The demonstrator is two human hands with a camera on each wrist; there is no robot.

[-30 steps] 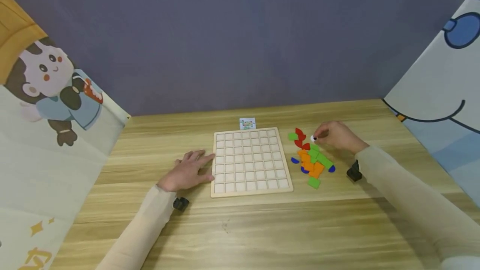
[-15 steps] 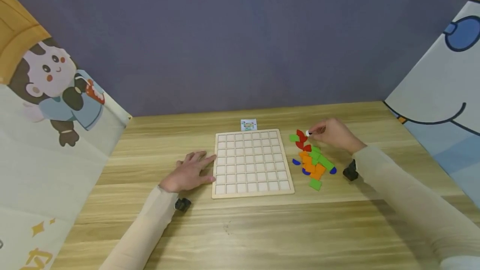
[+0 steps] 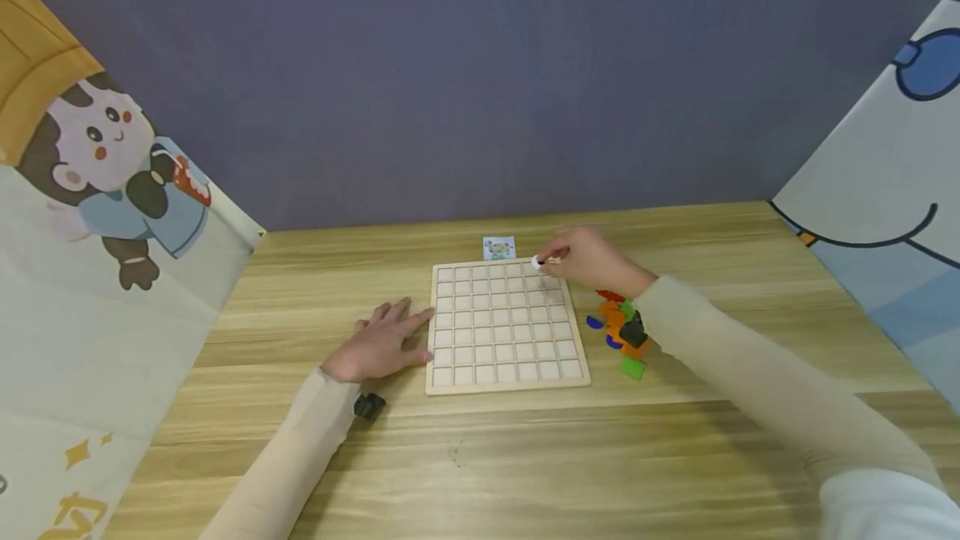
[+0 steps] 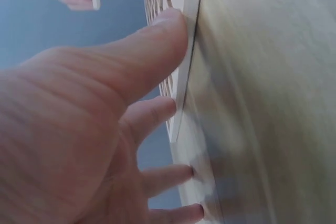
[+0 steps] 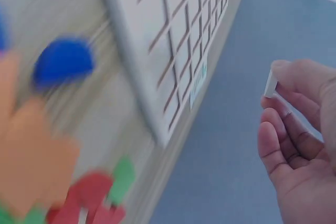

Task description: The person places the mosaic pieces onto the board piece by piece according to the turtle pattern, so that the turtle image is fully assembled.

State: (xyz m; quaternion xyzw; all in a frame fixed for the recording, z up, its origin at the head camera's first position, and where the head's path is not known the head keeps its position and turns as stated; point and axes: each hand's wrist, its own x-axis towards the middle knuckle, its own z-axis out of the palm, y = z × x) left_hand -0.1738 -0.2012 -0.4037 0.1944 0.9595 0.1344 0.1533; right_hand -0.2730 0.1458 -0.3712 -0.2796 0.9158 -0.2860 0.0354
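Between thumb and fingertips my right hand (image 3: pixel 592 261) pinches a small white piece with a black spot (image 3: pixel 537 262), held over the far right corner of the wooden grid board (image 3: pixel 510 391). In the right wrist view that white piece (image 5: pixel 271 83) appears edge-on, thin and flat. My left hand (image 3: pixel 378 343) lies with fingers spread at the board's left edge. In the left wrist view its thumb (image 4: pixel 163 38) and a finger touch the board's rim, while other fingertips rest on the table. The board's square cells hold no pieces.
Right of the board lies a pile of flat pieces: orange (image 3: pixel 615 317), red (image 3: pixel 611 296), blue (image 3: pixel 595 322) and green (image 3: pixel 633 368); my right forearm covers part of it. A small picture card (image 3: pixel 498 248) lies behind the board on the wooden table (image 3: pixel 480 465).
My right hand has carried the white piece left from beside the red pieces to above the board's far right corner. The left hand stays at the board's edge.
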